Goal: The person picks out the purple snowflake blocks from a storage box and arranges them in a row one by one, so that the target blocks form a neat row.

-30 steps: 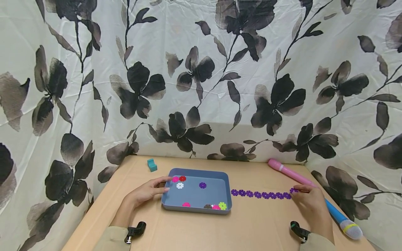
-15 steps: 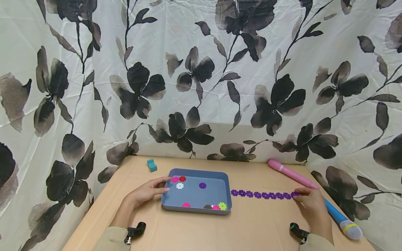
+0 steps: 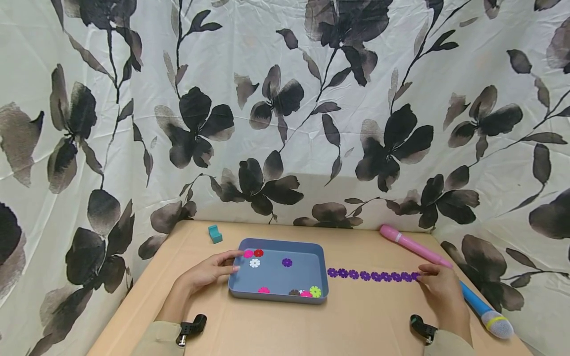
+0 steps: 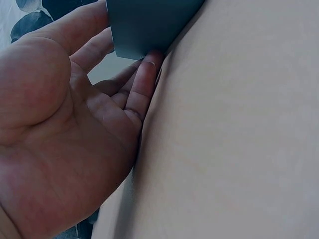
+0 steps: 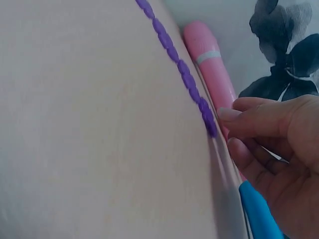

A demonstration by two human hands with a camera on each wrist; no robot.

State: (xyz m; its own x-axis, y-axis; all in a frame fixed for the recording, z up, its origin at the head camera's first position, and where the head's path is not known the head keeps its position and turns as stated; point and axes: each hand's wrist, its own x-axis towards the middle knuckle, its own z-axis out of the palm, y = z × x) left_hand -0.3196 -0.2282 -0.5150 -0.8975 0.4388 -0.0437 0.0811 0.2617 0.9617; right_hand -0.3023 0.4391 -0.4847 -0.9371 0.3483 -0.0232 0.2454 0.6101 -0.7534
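A row of purple flower-shaped discs (image 3: 365, 276) lies on the table to the right of a shallow grey-blue tray (image 3: 285, 299). At the row's right end is my right hand (image 3: 443, 291), its thumb and fingers bent at the edge of the last purple flower-shaped disc (image 5: 209, 122). The fingertips partly hide that disc. My left hand (image 3: 202, 272) grips the left side of the tray, fingers around its corner in the left wrist view. Inside the tray are a purple disc (image 3: 287, 262), a white disc (image 3: 254, 263), a red disc (image 3: 259, 252) and several others.
Beyond my right hand, a pink microphone (image 3: 411, 244) and a blue microphone (image 3: 481, 305) lie along the table's right edge. A small teal block (image 3: 215, 234) sits at the back left. Patterned cloth (image 3: 285, 123) hangs behind the table.
My right hand has lowered the last purple disc, earlier tilted up between its fingers, into line with the row and shifted it slightly left. The left hand and tray stay in place.
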